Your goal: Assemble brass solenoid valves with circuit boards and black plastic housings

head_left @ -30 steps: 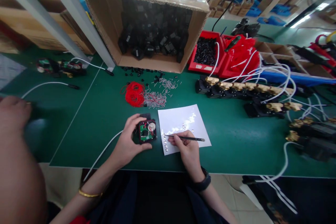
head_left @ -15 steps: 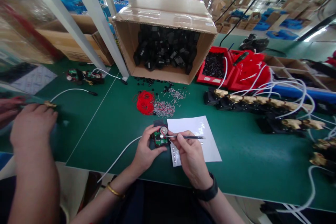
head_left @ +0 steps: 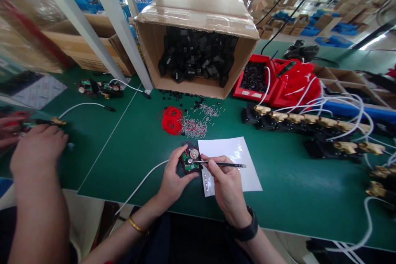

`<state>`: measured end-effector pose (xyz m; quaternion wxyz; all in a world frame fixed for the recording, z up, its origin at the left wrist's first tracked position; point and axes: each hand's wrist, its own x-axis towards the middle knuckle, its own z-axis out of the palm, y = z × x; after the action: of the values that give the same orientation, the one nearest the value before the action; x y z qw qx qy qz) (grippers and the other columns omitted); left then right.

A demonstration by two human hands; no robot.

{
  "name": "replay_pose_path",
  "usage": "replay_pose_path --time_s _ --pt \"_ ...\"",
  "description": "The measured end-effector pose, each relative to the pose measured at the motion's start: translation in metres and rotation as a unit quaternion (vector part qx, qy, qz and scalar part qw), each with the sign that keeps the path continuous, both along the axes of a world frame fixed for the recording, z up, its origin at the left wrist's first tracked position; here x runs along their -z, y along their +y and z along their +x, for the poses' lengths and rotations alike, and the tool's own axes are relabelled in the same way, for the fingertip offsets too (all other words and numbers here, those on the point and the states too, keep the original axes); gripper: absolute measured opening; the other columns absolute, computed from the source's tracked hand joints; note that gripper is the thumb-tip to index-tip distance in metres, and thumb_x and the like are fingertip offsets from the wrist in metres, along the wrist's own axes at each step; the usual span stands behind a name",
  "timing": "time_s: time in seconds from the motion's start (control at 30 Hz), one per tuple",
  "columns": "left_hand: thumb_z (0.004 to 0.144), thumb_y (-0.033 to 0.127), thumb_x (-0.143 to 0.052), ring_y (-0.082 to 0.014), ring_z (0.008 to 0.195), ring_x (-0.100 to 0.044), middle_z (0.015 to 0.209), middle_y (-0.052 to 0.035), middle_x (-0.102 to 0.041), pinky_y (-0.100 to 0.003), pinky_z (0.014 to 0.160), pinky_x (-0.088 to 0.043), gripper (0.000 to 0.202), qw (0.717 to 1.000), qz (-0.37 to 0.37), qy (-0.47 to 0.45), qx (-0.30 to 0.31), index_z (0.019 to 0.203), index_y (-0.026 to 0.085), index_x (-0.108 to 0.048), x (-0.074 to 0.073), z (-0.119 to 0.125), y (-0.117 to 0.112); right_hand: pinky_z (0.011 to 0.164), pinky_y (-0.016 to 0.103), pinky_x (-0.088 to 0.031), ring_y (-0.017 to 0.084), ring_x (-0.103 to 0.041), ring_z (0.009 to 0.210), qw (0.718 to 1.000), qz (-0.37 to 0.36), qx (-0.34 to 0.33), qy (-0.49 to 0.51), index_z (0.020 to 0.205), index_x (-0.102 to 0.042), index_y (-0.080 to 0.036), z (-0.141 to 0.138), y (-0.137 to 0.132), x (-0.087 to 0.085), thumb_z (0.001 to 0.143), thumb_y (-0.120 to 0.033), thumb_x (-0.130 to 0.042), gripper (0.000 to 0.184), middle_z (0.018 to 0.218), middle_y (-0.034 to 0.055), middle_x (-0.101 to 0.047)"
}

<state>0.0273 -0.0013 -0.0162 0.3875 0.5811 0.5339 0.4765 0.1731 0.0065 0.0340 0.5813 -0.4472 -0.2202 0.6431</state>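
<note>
My left hand grips a small black housing with a green circuit board by its left side. A round silver part sits near the top of the board, with a smaller silver disc below it. Closed around a pair of tweezers, my right hand holds their thin tip against that smaller disc. Under the right hand lies a white sheet, with several small silver discs along its left edge. A white cable runs from behind my left hand to the table's front edge.
A carton of black housings lies on its side at the back. Red wire and loose screws lie before it. Red bins and brass-fitted units stand right. A co-worker's hand works at left.
The tweezers' tip has stayed at the small disc while their rear end dips slightly. Both my hands have barely moved. At left, the co-worker's far hand has shifted, showing red wires and board.
</note>
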Motion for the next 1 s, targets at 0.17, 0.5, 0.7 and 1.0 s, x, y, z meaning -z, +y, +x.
replay_pose_path --time_s 0.17,0.5,0.7,1.0 --pt "0.070 0.032 -0.073 -0.0282 0.124 -0.043 0.132 -0.0072 -0.046 -0.047 0.107 -0.031 0.068 1.000 0.017 0.025 -0.004 0.130 0.029 -0.042 0.0010 -0.0002 0.0000 0.081 0.035 -0.046 0.022 -0.066 0.087 1.000 -0.001 0.002 -0.011 0.074 -0.062 -0.017 -0.0011 -0.0011 0.0003 0.066 -0.027 -0.078 0.021 0.087 0.0081 -0.073" --pt "0.070 0.031 -0.073 -0.0277 0.124 -0.044 0.132 -0.0071 -0.046 -0.046 0.107 -0.032 0.067 1.000 0.009 0.011 -0.017 0.129 0.029 -0.042 0.0004 0.0020 -0.0007 0.088 0.039 -0.043 0.023 -0.064 0.092 0.999 0.012 0.006 -0.038 0.076 -0.063 -0.017 -0.0037 -0.0052 0.0027 0.070 -0.027 -0.075 0.017 0.093 0.0085 -0.072" --pt "0.069 0.030 -0.074 -0.0273 0.124 -0.044 0.131 -0.0074 -0.046 -0.045 0.107 -0.032 0.068 1.000 0.006 0.002 -0.016 0.129 0.028 -0.042 -0.0014 0.0027 -0.0002 0.090 0.041 -0.043 0.024 -0.064 0.092 0.999 0.011 0.008 -0.046 0.076 -0.064 -0.017 -0.0051 -0.0054 0.0023 0.069 -0.028 -0.075 0.017 0.093 0.0087 -0.072" --pt "0.070 0.030 -0.073 -0.0273 0.124 -0.043 0.130 -0.0084 -0.047 -0.046 0.106 -0.032 0.066 1.000 0.004 0.009 -0.020 0.129 0.027 -0.043 -0.0034 0.0029 -0.0007 0.090 0.041 -0.043 0.024 -0.064 0.093 0.998 0.015 0.004 -0.057 0.076 -0.064 -0.017 -0.0054 -0.0047 0.0003 0.070 -0.027 -0.074 0.016 0.093 0.0083 -0.072"
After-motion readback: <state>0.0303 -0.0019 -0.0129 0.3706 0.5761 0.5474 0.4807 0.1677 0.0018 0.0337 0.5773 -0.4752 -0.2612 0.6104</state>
